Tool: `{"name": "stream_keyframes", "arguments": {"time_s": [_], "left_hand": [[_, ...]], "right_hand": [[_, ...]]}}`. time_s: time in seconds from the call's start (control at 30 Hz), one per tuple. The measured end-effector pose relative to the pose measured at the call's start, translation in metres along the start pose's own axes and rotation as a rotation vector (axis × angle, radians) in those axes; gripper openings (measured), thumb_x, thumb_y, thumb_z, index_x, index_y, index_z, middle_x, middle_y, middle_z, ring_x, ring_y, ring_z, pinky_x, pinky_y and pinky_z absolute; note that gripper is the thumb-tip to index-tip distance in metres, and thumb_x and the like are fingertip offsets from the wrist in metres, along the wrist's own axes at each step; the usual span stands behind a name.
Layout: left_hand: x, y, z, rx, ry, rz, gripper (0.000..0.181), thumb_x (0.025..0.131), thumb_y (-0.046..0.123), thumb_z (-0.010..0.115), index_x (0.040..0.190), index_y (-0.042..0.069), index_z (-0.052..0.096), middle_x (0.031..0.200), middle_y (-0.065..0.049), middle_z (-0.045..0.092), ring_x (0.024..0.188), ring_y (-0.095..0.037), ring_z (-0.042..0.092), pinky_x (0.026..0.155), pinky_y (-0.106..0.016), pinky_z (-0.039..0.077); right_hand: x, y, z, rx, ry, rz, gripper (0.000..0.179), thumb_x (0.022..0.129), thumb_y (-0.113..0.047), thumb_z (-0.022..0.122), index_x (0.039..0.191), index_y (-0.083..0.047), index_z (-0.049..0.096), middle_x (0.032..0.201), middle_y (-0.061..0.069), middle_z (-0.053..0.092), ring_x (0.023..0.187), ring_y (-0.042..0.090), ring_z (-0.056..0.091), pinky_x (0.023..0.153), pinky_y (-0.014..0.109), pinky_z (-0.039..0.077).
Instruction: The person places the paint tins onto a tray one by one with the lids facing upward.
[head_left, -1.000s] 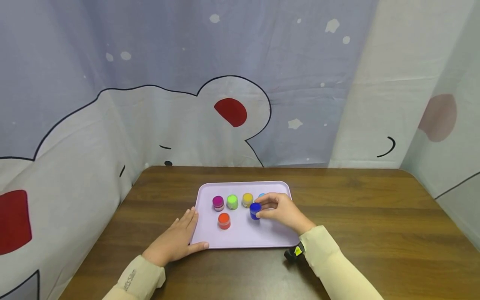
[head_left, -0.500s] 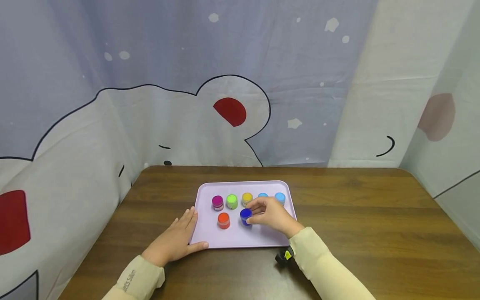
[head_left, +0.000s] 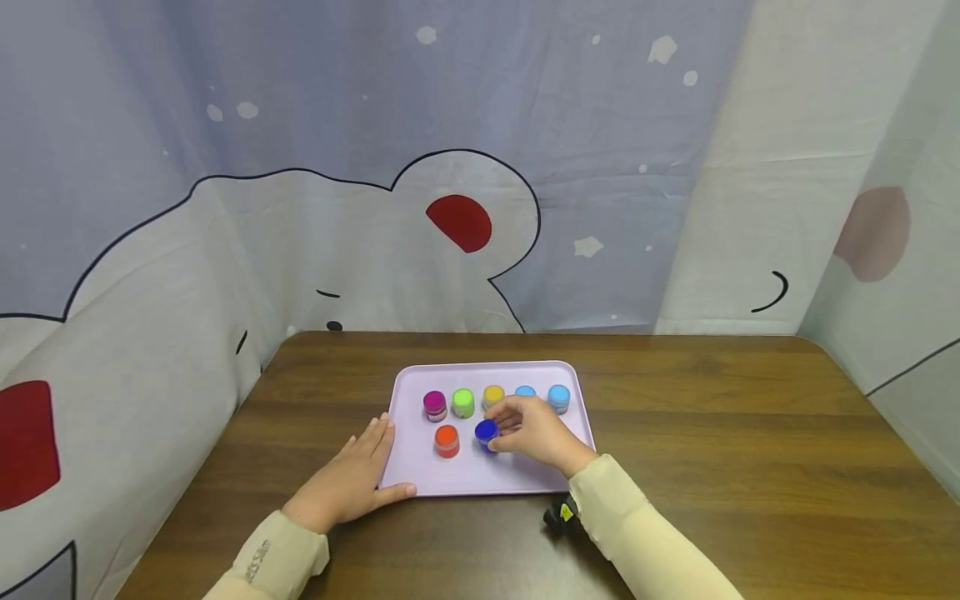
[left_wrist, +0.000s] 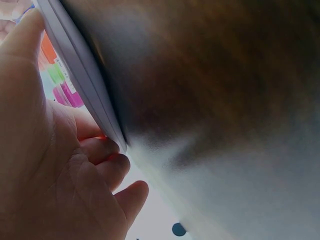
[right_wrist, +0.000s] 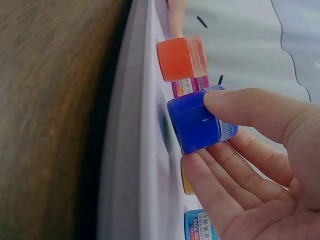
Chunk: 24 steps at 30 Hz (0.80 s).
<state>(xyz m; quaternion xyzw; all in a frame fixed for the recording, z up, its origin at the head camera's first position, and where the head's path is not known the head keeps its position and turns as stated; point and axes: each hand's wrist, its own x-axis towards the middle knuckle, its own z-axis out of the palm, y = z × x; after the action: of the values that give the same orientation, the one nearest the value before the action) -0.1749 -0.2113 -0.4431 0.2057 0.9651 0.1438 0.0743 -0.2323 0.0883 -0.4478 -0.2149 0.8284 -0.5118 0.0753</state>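
Note:
In the head view my right hand (head_left: 536, 433) pinches a dark blue paint jar (head_left: 486, 432) between thumb and fingers. The right wrist view shows this blue jar (right_wrist: 192, 122) slightly tilted, its base close over the tray, thumb on one side and fingertips on the other. An orange-red paint jar (head_left: 447, 442) stands just left of it on the lilac tray (head_left: 465, 483). My left hand (head_left: 352, 479) rests along the tray's left edge, fingers extended, thumb at the front left corner. The left wrist view has these fingers against the tray rim (left_wrist: 85, 75).
Behind, a row holds a purple jar (head_left: 434, 406), a green jar (head_left: 462, 402), a yellow jar (head_left: 492, 395) partly behind my right fingers, and two light blue jars, one (head_left: 558, 398) at the right end. The brown wooden table (head_left: 712, 433) meets a printed curtain (head_left: 600, 167).
My right hand has carried the dark blue jar left and toward the front, beside the orange-red jar. Both light blue jars have come into view. The left hand stays in place.

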Motion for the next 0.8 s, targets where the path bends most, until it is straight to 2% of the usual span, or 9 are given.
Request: {"name": "stream_keyframes", "arguments": {"time_s": [0.4,0.8], "left_hand": [[0.0000,-0.0001,-0.0001,-0.002,0.008,0.009,0.100,0.093,0.056,0.067,0.150,-0.017,0.030,0.159,-0.035,0.024,0.148,-0.048,0.024,0.117,-0.064,0.025],[0.0019,-0.0010,0.0011,-0.007,-0.003,0.007,0.100,0.093,0.056,0.067,0.151,-0.017,0.029,0.160,-0.035,0.023,0.149,-0.048,0.023,0.117,-0.063,0.025]], "right_hand": [[-0.0020,-0.0030,0.0021,-0.014,-0.017,0.008,0.031,0.077,0.004,0.084,0.104,0.000,0.069,0.099,0.009,0.071,0.094,0.023,0.070,0.084,0.030,0.059],[-0.0034,-0.0010,0.0021,-0.039,-0.004,0.021,0.031,0.076,0.007,0.082,0.103,-0.001,0.068,0.099,0.010,0.071,0.092,0.025,0.070,0.083,0.033,0.059]]}}
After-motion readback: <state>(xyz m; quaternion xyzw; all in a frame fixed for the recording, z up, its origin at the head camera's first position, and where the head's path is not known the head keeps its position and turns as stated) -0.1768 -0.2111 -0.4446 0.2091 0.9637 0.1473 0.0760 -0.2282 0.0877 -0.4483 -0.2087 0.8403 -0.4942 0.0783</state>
